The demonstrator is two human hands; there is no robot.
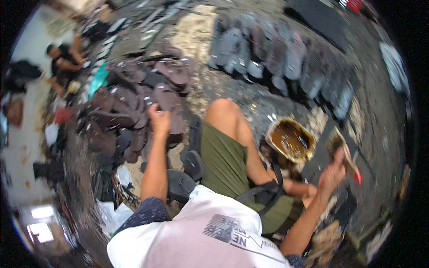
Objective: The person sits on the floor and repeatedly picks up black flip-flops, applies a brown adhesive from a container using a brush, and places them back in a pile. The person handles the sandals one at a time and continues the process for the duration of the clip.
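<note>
My left hand (159,119) reaches over a pile of dark brown sandal soles (127,100). Its fingers look slightly apart, and I make out nothing held in them. The fingertips are at the edge of one long brown sole (169,105); whether they touch it I cannot tell. On the other side, my right hand (333,173) is closed around a flat brush (345,149) with a red end on its handle. Left of the brush stands a tub of brown, glossy liquid (291,139), its rim coated with yellowish residue.
Rows of grey soles (272,51) lie across the floor ahead. A dark flat sheet (317,20) is beyond them. Black sandals (181,184) lie by my left thigh, with white plastic scraps (114,216) nearby. Another person (67,64) sits at the far left.
</note>
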